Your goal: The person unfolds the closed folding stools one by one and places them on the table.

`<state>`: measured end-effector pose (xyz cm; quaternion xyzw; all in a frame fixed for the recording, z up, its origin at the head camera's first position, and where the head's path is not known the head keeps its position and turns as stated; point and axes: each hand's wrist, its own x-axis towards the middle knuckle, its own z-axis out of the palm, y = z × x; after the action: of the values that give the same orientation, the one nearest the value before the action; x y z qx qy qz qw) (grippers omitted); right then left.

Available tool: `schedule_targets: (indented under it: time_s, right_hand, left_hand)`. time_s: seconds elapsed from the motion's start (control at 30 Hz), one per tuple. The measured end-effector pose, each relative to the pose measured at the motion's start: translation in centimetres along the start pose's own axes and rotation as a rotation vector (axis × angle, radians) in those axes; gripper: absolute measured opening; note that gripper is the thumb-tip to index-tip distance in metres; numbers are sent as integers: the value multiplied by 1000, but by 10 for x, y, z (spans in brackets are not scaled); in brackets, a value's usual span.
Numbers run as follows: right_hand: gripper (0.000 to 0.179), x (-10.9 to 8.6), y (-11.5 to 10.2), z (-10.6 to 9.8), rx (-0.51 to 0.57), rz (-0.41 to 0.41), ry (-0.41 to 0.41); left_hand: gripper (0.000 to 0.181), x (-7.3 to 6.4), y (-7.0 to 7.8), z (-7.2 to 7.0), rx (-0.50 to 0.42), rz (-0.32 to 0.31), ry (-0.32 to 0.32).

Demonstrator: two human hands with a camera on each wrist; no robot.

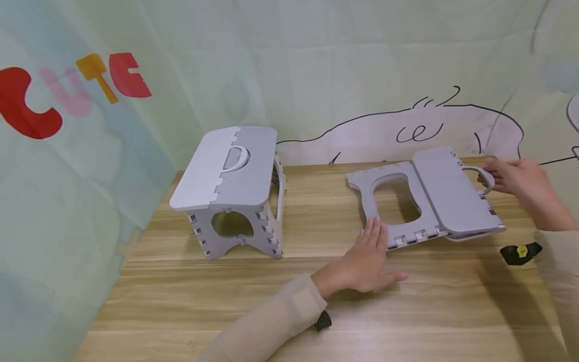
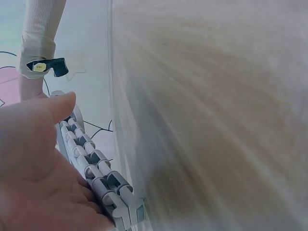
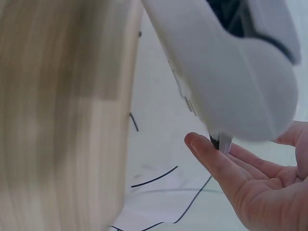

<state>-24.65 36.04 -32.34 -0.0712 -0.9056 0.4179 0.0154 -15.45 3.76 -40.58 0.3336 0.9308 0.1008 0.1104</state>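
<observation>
A grey folding step stool (image 1: 457,196), folded flat, lies on the right of the table, its right end raised off the wood. My left hand (image 1: 364,256) rests on its near left edge with the fingers straight and the thumb spread. In the left wrist view, the hinged edge of the folding stool (image 2: 94,163) runs beside that palm. My right hand (image 1: 520,183) is at the stool's carry handle (image 1: 486,178), fingers reaching behind it. The right wrist view shows these fingers (image 3: 216,159) extended against the handle, below the stool's rounded white edge (image 3: 231,86).
A second grey stool (image 1: 230,166) stands unfolded on the left of the wooden table (image 1: 217,306). A printed cloth (image 1: 344,65) hangs behind and on the left. Black straps with small devices (image 1: 520,253) are at both wrists.
</observation>
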Motion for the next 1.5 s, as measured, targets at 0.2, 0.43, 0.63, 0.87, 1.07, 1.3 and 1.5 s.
schedule_targets:
  time_s: [0.2, 0.43, 0.63, 0.87, 1.07, 1.3, 1.5]
  right_hand:
    - [82, -4, -8, -2, -6, 2, 10]
    - [78, -9, -16, -3, 22, 6, 42]
    - [79, -14, -28, -7, 100, 17, 40]
    - [76, -20, -45, -9, 162, -14, 49]
    - [78, -23, -59, -7, 119, -25, 61]
    - [74, -23, -69, -7, 162, -63, 66]
    - [70, -26, -82, -6, 226, -105, 71]
  left_hand:
    - [100, -1, -1, -2, -33, 3, 5]
    - [100, -5, -5, -5, -112, 28, -11]
    - [100, -7, -9, -7, -200, 50, 6]
    - [102, -10, -10, -7, -271, 40, 39]
    - [101, -13, -11, -7, -310, 37, 57]
    - [100, -15, -14, -7, -330, 54, 68]
    - [101, -17, -17, -8, -361, 57, 72]
